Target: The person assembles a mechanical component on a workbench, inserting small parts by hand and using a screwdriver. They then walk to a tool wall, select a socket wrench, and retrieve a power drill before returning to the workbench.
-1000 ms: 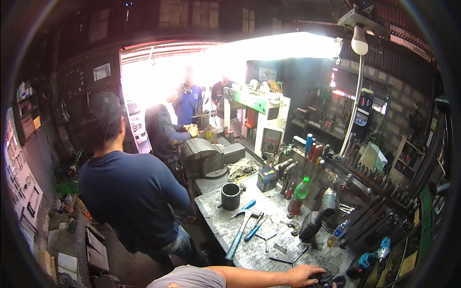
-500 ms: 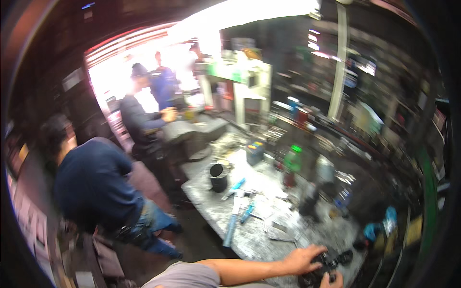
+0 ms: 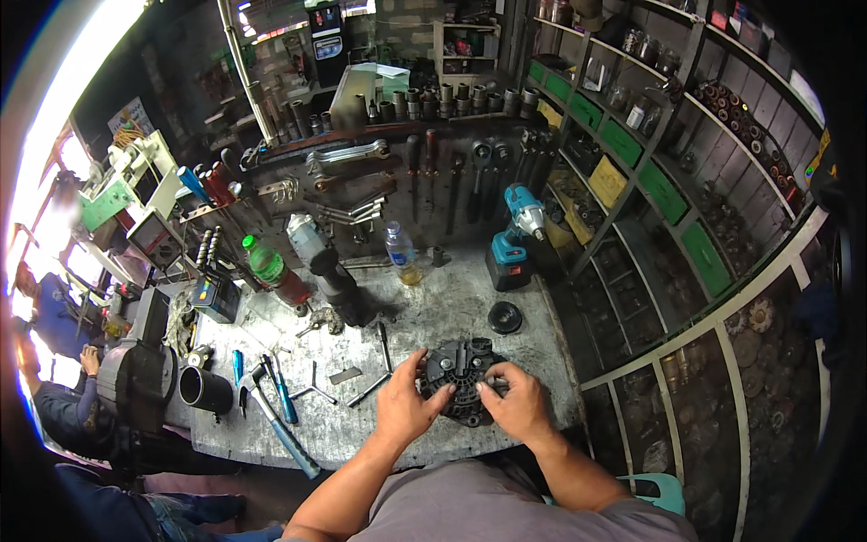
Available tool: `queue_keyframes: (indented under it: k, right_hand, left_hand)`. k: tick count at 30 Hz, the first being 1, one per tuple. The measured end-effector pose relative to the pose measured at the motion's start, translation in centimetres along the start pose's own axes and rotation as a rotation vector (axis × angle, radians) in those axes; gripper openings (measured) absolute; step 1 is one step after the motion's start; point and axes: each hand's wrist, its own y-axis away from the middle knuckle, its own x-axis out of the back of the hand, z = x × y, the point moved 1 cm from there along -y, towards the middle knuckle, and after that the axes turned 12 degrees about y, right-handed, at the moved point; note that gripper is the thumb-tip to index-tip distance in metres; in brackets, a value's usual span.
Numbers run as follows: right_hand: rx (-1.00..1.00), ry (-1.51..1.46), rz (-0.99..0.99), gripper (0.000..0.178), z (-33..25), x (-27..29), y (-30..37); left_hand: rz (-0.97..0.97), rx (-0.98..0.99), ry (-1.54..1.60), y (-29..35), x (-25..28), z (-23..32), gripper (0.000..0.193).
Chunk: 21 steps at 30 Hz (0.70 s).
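Note:
A black alternator rests on the scuffed metal workbench, its slotted round end facing up. My left hand wraps round its left side, thumb pressed on the near rim. From the other side my right hand grips it, with thumb and fingers bent at the edge. Just beyond it lies a round black pulley-like part. To the left of my left hand are a long socket handle, a three-armed wrench and a hammer with a blue handle.
At the back of the bench stand a teal cordless impact wrench, a clear bottle, a grey-black power tool and a green-capped bottle. A black cylinder sits left. Shelves line the right; co-workers are far left.
My view has swung right and down, from the room's left side to the bench in front of me. Both hands stay at the alternator, now in the middle of the picture.

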Motion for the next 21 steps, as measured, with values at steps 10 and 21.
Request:
queue_keyframes:
  k: [10,21]
  right_hand:
    - [-0.005,-0.015,-0.055,0.052,0.2,0.2,0.4]
    - [0.032,0.002,-0.134,0.045,0.4,0.2,-0.1]
  left_hand:
    - [-0.07,-0.171,0.049,-2.0,-0.1,0.0,0.049]
    - [-0.044,-0.069,0.097,-1.8,-0.7,-0.3,0.04]
